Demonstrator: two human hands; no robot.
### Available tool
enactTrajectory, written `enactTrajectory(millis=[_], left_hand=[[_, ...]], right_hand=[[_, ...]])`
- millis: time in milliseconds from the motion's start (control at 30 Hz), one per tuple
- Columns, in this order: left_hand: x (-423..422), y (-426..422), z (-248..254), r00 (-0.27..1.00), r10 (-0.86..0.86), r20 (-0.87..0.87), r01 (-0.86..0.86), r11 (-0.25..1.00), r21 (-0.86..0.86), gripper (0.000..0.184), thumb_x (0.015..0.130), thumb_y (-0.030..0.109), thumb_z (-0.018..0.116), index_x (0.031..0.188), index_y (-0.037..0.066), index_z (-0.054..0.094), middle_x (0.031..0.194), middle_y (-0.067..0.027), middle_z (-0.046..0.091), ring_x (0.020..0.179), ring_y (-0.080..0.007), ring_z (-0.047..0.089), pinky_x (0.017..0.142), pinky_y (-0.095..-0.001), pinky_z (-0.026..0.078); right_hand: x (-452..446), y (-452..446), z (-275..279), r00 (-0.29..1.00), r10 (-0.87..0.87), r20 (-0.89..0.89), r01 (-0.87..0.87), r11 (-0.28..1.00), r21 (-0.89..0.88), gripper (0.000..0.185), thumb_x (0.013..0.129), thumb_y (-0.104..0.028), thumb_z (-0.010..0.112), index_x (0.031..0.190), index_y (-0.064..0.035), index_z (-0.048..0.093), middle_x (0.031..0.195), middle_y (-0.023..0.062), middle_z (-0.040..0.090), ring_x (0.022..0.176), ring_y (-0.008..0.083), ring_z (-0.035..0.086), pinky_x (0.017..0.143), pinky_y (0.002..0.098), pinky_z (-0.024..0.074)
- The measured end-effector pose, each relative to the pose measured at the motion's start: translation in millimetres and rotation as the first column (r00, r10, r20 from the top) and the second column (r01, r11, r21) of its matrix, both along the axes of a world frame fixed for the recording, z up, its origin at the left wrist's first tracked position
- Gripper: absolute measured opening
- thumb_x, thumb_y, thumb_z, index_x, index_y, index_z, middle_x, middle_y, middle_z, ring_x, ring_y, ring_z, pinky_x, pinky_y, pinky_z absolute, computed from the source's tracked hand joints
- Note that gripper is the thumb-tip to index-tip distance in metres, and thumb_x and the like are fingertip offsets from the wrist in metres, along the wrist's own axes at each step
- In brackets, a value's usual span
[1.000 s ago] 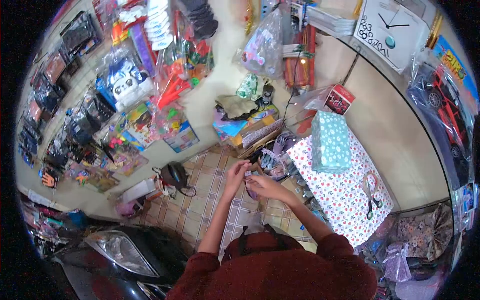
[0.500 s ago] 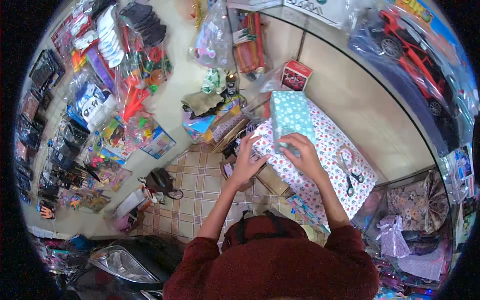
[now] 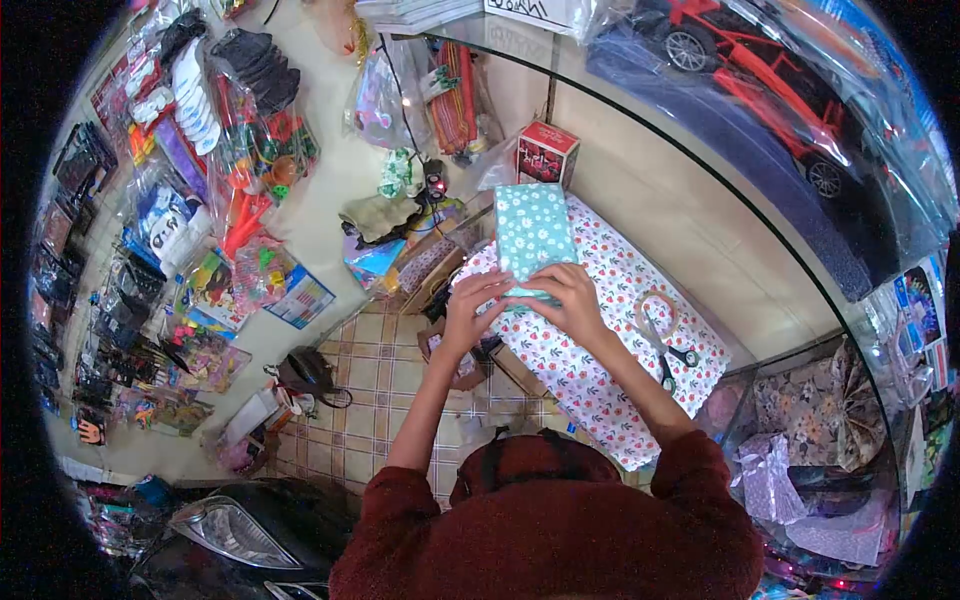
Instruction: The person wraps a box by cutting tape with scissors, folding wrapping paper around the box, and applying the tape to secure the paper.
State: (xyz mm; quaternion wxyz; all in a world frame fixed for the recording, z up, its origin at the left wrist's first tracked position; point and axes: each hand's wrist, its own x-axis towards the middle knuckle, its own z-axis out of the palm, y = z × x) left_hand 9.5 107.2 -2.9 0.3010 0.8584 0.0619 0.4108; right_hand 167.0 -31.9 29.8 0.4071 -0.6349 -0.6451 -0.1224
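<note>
A box in teal paper with white flowers (image 3: pixel 533 225) lies on a sheet of white floral paper (image 3: pixel 620 300). At the box's near end are both hands, their fingertips close together. My left hand (image 3: pixel 473 312) touches the corner on the left, fingers bent, thumb towards the other hand. My right hand (image 3: pixel 570 302) lies over the near edge with its fingers curved. Anything small between the fingertips is too small to make out. Right of the box, a roll of tape (image 3: pixel 657 314) and black-handled scissors (image 3: pixel 668 366) rest on the floral paper.
Behind the teal box stands a red box (image 3: pixel 546 155). A glass edge (image 3: pixel 700 180) curves along the right, with a packaged red toy car (image 3: pixel 760 90) beyond. Bagged goods hang on the left wall. A dark bag (image 3: pixel 308 374) sits on the tiled floor (image 3: pixel 370 400). A motorbike (image 3: pixel 240 530) is lower left.
Both hands have moved from over the floor to the near end of the teal box and come together there. The view has turned to the right.
</note>
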Motion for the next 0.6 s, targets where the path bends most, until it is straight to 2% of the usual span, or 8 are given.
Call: enactTrajectory(millis=[67,100,200,300,400,500,600], left_hand=[[0,10,-5,1.000,-0.018,-0.021,0.020,0.996,0.092,0.030,0.076,0.010,0.074,0.106,0.009,0.072,0.113,-0.0056,0.069,0.107,-0.0249,0.063,0.091,-0.0376,0.046],[1,9,0,0.999,-0.021,-0.024,0.023,0.995,0.097,0.030,0.076,0.009,0.073,0.107,0.009,0.072,0.111,-0.0051,0.069,0.104,-0.0241,0.063,0.090,-0.0369,0.047],[2,8,0,0.999,-0.002,-0.043,0.008,0.993,0.120,0.028,0.078,0.008,0.072,0.106,0.009,0.072,0.110,-0.0062,0.069,0.103,-0.0246,0.063,0.089,-0.0364,0.047],[2,7,4,0.999,-0.016,-0.049,0.022,0.993,0.119,0.027,0.078,0.005,0.070,0.105,0.007,0.071,0.108,-0.0081,0.070,0.101,-0.0255,0.064,0.087,-0.0362,0.048],[5,16,0,0.995,-0.101,-0.022,0.103,0.991,0.081,0.027,0.078,0.002,0.069,0.105,0.005,0.071,0.106,-0.0099,0.070,0.099,-0.0266,0.065,0.087,-0.0369,0.049],[6,17,3,0.993,-0.110,-0.051,0.113,0.993,0.044,0.028,0.078,0.001,0.069,0.105,0.004,0.070,0.107,-0.0105,0.070,0.097,-0.0273,0.065,0.087,-0.0374,0.049],[5,18,10,0.987,-0.143,-0.076,0.146,0.989,0.033,0.027,0.078,0.000,0.068,0.105,0.004,0.070,0.108,-0.0105,0.070,0.097,-0.0271,0.065,0.088,-0.0371,0.049]], right_hand=[[3,3,-9,1.000,0.002,0.007,-0.002,1.000,0.017,0.021,0.070,-0.019,0.079,0.090,-0.0121,0.074,0.091,0.0016,0.066,0.089,0.0220,0.061,0.082,0.0367,0.0450],[3,5,-12,1.000,0.017,-0.020,-0.017,0.999,0.031,0.014,0.076,-0.024,0.075,0.086,-0.0132,0.074,0.087,0.0006,0.064,0.087,0.0213,0.059,0.084,0.0368,0.0423],[5,6,-15,0.998,0.030,0.046,-0.032,0.999,0.026,0.013,0.077,-0.021,0.074,0.087,-0.0134,0.074,0.085,0.0008,0.063,0.084,0.0209,0.059,0.083,0.0365,0.0430],[9,4,-9,0.997,0.068,0.046,-0.068,0.998,-0.008,0.017,0.073,-0.013,0.076,0.090,-0.0110,0.075,0.089,0.0027,0.068,0.085,0.0222,0.063,0.079,0.0346,0.0467],[19,-1,-7,0.992,0.123,-0.039,-0.125,0.991,-0.056,0.019,0.074,-0.008,0.076,0.093,-0.0092,0.074,0.097,0.0048,0.069,0.090,0.0232,0.064,0.081,0.0355,0.0487],[28,-10,-7,0.979,0.114,-0.168,-0.135,0.984,-0.120,0.015,0.079,-0.011,0.071,0.094,-0.0103,0.074,0.106,0.0064,0.068,0.096,0.0245,0.064,0.085,0.0365,0.0505],[30,-12,-12,0.977,0.129,-0.172,-0.147,0.985,-0.094,0.018,0.079,-0.008,0.072,0.097,-0.0083,0.073,0.111,0.0086,0.067,0.103,0.0260,0.064,0.089,0.0374,0.0515]])
